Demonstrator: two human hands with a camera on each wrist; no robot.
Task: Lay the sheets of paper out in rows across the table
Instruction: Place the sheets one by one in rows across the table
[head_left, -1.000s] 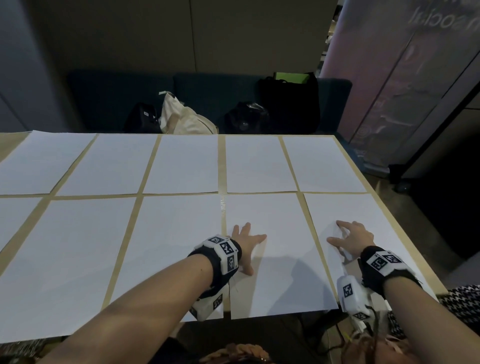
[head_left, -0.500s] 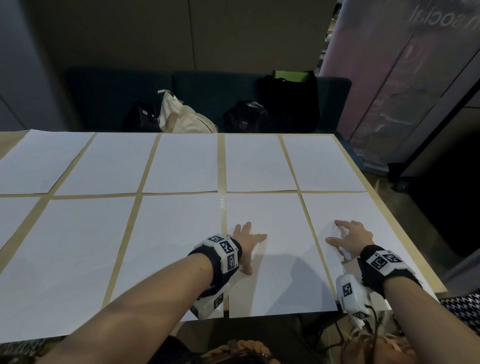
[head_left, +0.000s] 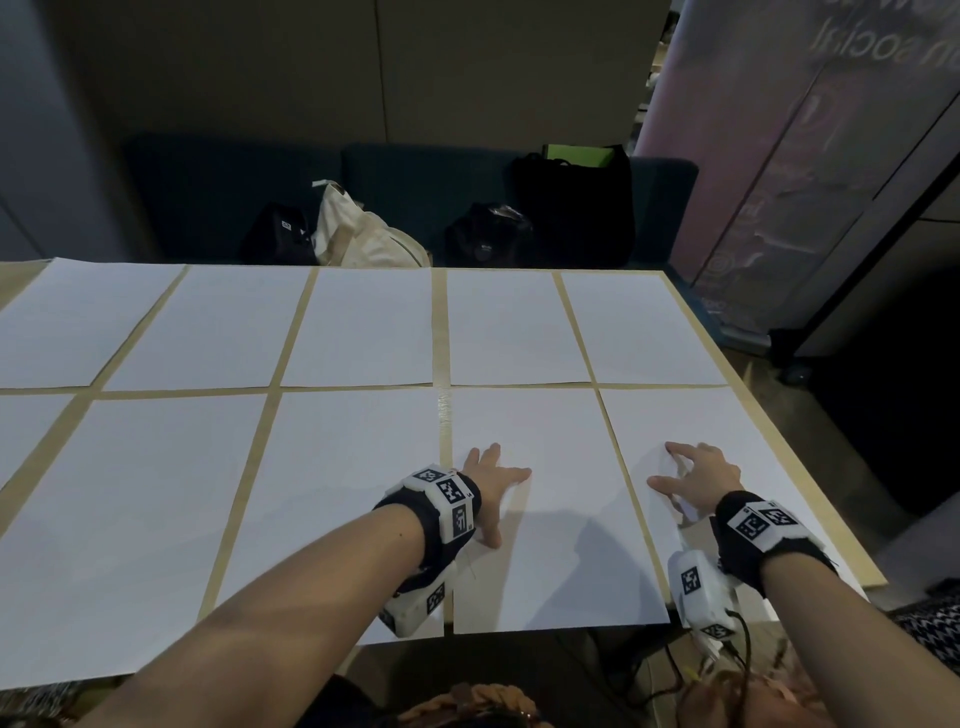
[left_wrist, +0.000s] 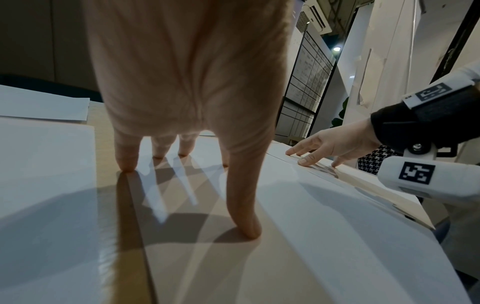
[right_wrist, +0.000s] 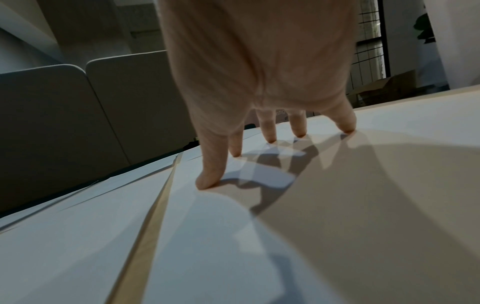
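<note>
White sheets lie in two rows on the light wooden table (head_left: 441, 332), with narrow strips of wood between them. My left hand (head_left: 493, 478) rests with spread, straight fingers on the near-row sheet (head_left: 550, 519) right of the table's centre seam; its fingertips (left_wrist: 244, 230) press on the paper. On the rightmost near-row sheet (head_left: 737, 431) my right hand (head_left: 696, 475) stands on its spread fingertips (right_wrist: 207, 181), the palm raised. That sheet reaches the table's right edge. Neither hand grips anything.
A dark sofa (head_left: 415, 197) stands behind the table with black bags (head_left: 488, 234), a cream tote (head_left: 363, 234) and a large black bag (head_left: 576, 202) on it. A banner (head_left: 779, 156) stands at the right. The table's right edge (head_left: 779, 441) drops to the floor.
</note>
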